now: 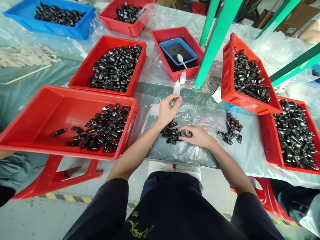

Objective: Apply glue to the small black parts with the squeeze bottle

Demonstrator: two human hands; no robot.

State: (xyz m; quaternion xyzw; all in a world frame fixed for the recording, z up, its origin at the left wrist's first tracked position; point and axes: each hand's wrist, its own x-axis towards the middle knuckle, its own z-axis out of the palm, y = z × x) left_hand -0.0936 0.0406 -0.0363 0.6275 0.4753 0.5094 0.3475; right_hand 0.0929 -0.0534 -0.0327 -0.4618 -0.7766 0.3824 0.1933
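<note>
My left hand [169, 108] is closed in a pinch just in front of a small white dropper bottle [177, 88] with a yellowish tip. What its fingertips hold, if anything, is too small to make out. A small cluster of glossy black pieces [171, 136] lies on the plastic sheet below it. At the right edge of that cluster, my right hand [198, 135] has its thumb and index finger around one black piece [179, 134]. Another dark bit shows under its curled fingers. Tiny white bits [154, 110] are scattered left of my left hand.
A red bin [50, 113] of black pieces stands at left, with another red bin [87, 63] behind. Two more red bins [227, 76] are stacked at right, near green posts [217, 36]. A spoon [180, 59] rests in a blue tray [165, 43]. Loose black pieces [231, 128] lie right.
</note>
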